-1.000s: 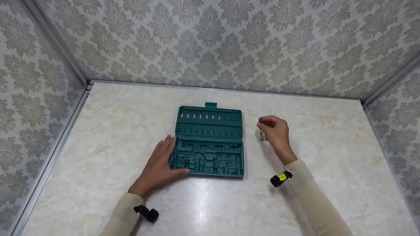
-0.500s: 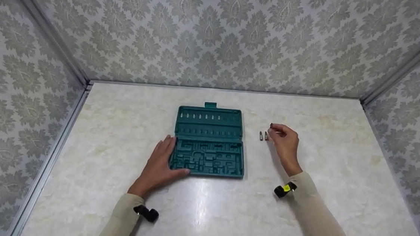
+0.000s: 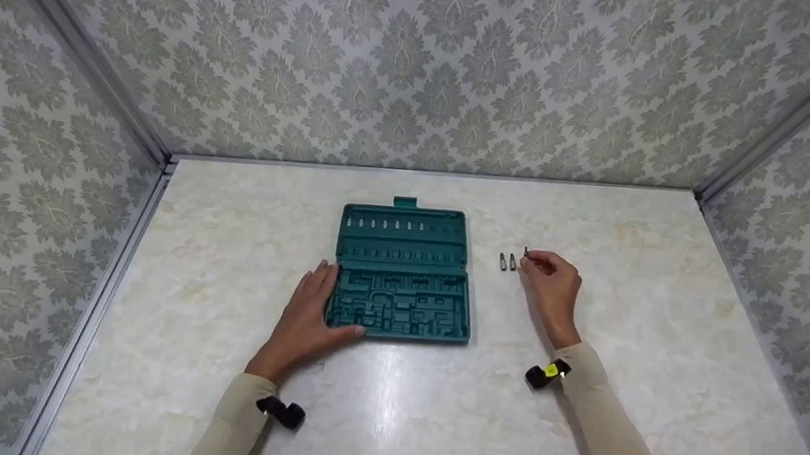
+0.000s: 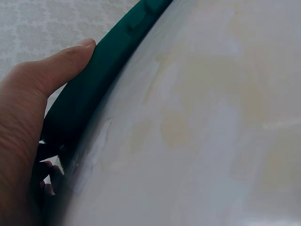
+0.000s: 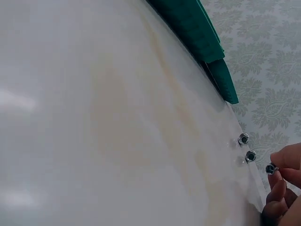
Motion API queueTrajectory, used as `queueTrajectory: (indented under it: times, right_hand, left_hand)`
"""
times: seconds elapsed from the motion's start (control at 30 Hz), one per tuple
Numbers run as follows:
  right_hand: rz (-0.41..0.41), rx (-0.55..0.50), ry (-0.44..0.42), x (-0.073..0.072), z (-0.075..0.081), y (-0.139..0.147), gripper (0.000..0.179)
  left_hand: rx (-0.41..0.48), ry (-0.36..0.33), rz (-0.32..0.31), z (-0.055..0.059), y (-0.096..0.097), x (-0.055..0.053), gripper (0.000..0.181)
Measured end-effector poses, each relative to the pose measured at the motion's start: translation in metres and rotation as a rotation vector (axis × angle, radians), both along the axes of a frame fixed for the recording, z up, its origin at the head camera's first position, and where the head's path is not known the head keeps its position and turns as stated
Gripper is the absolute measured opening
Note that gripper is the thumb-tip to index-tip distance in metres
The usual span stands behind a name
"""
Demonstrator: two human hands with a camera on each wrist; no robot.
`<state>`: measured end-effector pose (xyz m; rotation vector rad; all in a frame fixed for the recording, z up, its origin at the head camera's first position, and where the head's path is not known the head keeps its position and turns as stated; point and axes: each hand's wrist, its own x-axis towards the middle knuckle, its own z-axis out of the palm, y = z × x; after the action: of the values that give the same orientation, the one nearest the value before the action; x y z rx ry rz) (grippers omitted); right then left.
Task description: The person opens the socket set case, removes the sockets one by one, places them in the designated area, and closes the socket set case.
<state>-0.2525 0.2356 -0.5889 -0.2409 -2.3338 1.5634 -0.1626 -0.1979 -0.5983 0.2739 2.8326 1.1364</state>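
An unfolded green plastic tool case [image 3: 400,337] lies on the table, its moulded compartments facing up. My left hand [image 3: 307,321] rests at its near left corner, fingers stretched along the left side and thumb on the front edge. In the left wrist view that thumb [image 4: 66,66] presses the case wall. To the right, my right hand [image 3: 553,286] pinches a small metal socket bit [image 5: 271,168] between thumb and fingers, held upright. Two similar socket bits [image 3: 503,262] stand side by side just left of those fingers; their hollow ends show in the right wrist view.
Several small pale slots [image 3: 385,224] run along the case's far half, and a latch tab [image 3: 405,201] sticks out at the back. The pale marbled table [image 3: 247,215] meets patterned walls [image 3: 403,61] at the back and sides.
My right hand first moved right, away from the case, then lowered toward the table with its socket bit, beside the other two. My left hand and the case stay put.
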Motion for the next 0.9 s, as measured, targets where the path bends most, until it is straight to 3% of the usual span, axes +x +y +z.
queueTrajectory:
  times: [0.27,0.9]
  right_hand:
    - [-0.051,0.041,0.063,0.002,-0.01,-0.003,0.013]
    - [-0.07,0.156,0.033,-0.002,-0.013,-0.011,0.013]
  left_hand:
    - [-0.001,-0.005,-0.001,-0.002,0.0,0.0,0.13]
    - [-0.002,-0.012,0.007,-0.001,0.001,-0.001,0.13]
